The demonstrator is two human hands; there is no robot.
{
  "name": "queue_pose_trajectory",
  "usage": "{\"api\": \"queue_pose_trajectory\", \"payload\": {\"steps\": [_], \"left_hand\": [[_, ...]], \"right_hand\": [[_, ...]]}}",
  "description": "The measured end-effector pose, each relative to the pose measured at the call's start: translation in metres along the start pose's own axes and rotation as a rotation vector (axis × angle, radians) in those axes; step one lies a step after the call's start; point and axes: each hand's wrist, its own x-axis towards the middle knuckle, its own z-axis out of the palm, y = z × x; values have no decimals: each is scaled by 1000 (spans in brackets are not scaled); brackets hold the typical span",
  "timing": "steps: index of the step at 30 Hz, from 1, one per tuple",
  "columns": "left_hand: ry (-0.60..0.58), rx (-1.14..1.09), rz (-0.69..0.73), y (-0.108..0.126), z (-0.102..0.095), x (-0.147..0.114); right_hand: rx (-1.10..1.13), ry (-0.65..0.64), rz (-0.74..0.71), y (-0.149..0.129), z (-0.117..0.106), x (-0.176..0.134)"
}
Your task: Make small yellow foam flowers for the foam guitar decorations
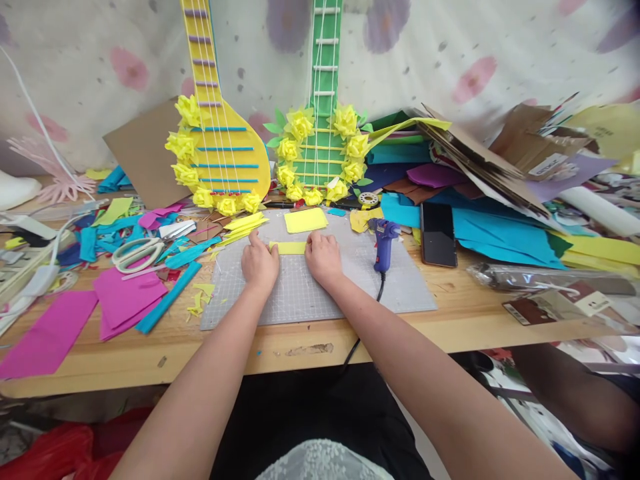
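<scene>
A narrow strip of folded yellow paper [291,248] lies across the grey cutting mat [300,303]. My left hand [261,262] is closed at the strip's left end, fingers curled, with the thumb against the paper. At the opposite end my right hand [324,257] pinches the strip, its fingertips partly hidden. Just beyond the strip lies a rectangular yellow pile of paper [306,221]. Long yellow strips [245,227] rest beyond my left hand. To the right of my right hand, a purple glue gun [384,243] lies on the mat, its cord running off the table's front edge.
Behind stand a yellow paper guitar [233,143] and a green one [323,160], both trimmed with yellow flowers. Scissors [137,255], magenta paper [50,333] and blue scraps lie left. A phone [439,235], blue paper [505,237] and cardboard [480,157] lie right.
</scene>
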Motion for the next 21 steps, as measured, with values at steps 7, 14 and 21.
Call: {"api": "queue_pose_trajectory", "payload": {"steps": [7,14,21], "left_hand": [[3,97,-18,3,2,-1],[-37,212,92,6,0,-2],[-13,238,130,5,1,-2]], "right_hand": [[-34,-4,-9,-1,1,0],[-41,8,4,-1,0,-1],[-73,41,-1,-1,-1,-5]]}}
